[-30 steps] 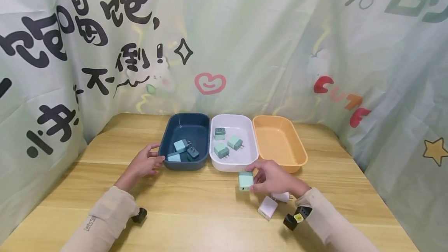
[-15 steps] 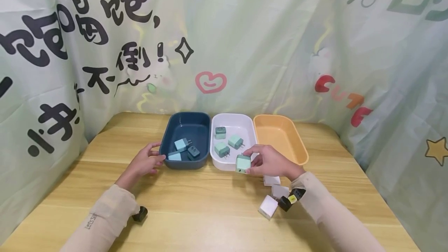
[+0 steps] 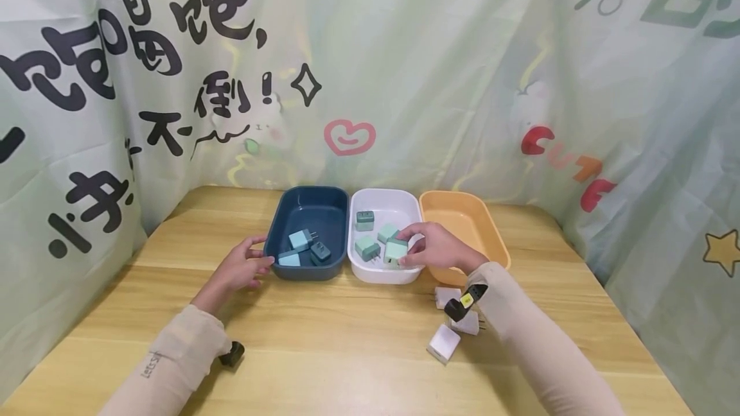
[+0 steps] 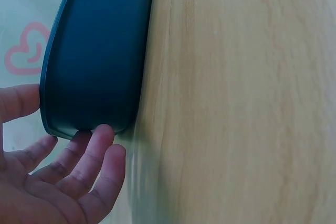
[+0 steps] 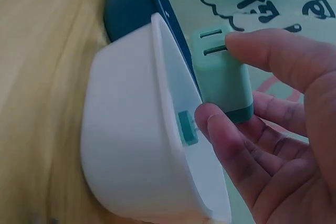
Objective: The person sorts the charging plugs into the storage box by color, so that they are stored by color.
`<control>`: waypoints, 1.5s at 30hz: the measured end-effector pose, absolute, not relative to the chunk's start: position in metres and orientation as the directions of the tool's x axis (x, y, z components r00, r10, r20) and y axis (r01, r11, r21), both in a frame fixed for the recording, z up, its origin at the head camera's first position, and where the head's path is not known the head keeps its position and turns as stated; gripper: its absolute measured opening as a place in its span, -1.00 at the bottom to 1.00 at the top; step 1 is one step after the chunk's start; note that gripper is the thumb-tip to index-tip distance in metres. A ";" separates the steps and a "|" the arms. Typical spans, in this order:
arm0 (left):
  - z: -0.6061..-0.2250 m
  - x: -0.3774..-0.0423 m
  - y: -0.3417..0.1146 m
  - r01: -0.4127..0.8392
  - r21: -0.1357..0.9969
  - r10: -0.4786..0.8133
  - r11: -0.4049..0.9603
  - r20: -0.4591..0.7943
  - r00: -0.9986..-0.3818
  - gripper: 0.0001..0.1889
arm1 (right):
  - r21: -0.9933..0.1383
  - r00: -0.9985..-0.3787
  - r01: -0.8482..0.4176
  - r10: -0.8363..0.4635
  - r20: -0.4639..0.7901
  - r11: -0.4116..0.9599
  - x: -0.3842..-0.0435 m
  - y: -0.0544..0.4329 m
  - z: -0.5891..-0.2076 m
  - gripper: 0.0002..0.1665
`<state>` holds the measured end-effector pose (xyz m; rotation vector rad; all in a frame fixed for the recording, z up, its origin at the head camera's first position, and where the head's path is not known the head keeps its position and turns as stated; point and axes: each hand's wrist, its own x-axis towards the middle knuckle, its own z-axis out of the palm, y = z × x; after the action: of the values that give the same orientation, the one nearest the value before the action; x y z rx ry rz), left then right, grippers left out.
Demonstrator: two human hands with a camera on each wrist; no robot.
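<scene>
My right hand (image 3: 437,247) pinches a mint-green plug charger (image 5: 223,74) between thumb and fingers, over the near right part of the white bin (image 3: 378,275). Its two slots face the thumb in the right wrist view. Inside that bin lie several green chargers, among them one (image 3: 365,220) at the back left and one (image 3: 367,247) nearer the front. My left hand (image 3: 245,265) rests against the near left corner of the dark blue bin (image 4: 97,51), fingers relaxed and spread, fingertips at its wall. Blue chargers (image 3: 300,239) lie in the dark blue bin.
An orange bin (image 3: 462,230) stands right of the white one, the three bins in a row. Several white chargers (image 3: 444,343) lie on the wooden table (image 3: 324,352), below the right wrist. A printed curtain (image 3: 428,82) hangs behind the table.
My right hand has carried the mint-green charger forward and slightly left, from in front of the white bin to over it. More of the white chargers now show. The left hand stays put.
</scene>
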<state>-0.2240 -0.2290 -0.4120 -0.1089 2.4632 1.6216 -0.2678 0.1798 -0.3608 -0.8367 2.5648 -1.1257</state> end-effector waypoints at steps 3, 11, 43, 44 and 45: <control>-0.412 -0.223 -0.229 -0.166 0.901 0.042 0.400 -0.199 -0.979 -0.35 | -0.722 -0.828 -0.395 -0.561 0.012 0.568 -0.276 0.178 -0.362 -0.43; -0.414 -0.222 -0.228 -0.173 0.899 0.033 0.402 -0.203 -0.979 -0.36 | -0.720 -0.858 -0.353 -0.514 -0.006 0.597 -0.296 0.173 -0.367 -0.44; -0.414 -0.223 -0.228 -0.162 0.902 0.024 0.400 -0.187 -0.982 -0.37 | -0.736 -0.751 -0.353 -0.645 -0.145 0.577 -0.327 0.165 -0.364 -0.53; -0.414 -0.223 -0.228 -0.162 0.901 0.023 0.402 -0.187 -0.982 -0.37 | -0.741 -0.751 -0.351 -0.645 -0.141 0.572 -0.328 0.166 -0.364 -0.53; -0.414 -0.223 -0.228 -0.163 0.901 0.023 0.403 -0.188 -0.982 -0.37 | -0.748 -0.752 -0.347 -0.644 -0.137 0.565 -0.328 0.167 -0.365 -0.54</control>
<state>-0.2228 -0.2278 -0.4137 -0.1247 2.4842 1.6246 -0.3279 0.1668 -0.3645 -0.8037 2.4042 -1.0242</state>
